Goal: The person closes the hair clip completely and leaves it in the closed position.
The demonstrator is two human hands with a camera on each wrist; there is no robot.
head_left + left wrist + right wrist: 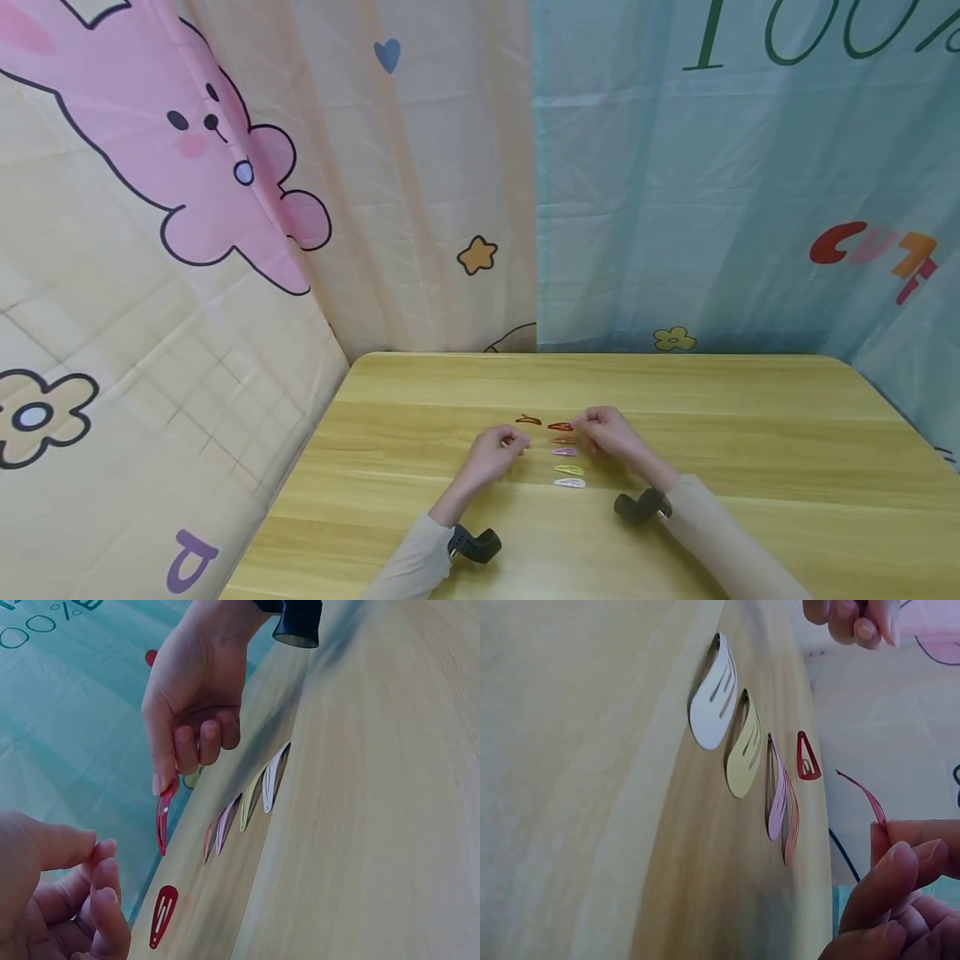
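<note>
Between thumb and index finger, my right hand (609,431) pinches one end of a red snap hair clip (163,821), just above the table at the far end of a column of clips. That column holds an orange-pink clip (791,825), a pink one (778,802), a yellow one (744,761) and a white one (714,705), nearest me. Another red hair clip (163,916) lies on the table left of the held one. My left hand (495,454) hovers near that loose clip, fingers loosely curled and nothing visible in its grasp.
A light wooden table (405,492) carries the clips. Patterned curtains (450,167) hang behind its back edge and on the left. Each wrist wears a dark camera mount, seen at the left wrist (476,546) and right wrist (642,506).
</note>
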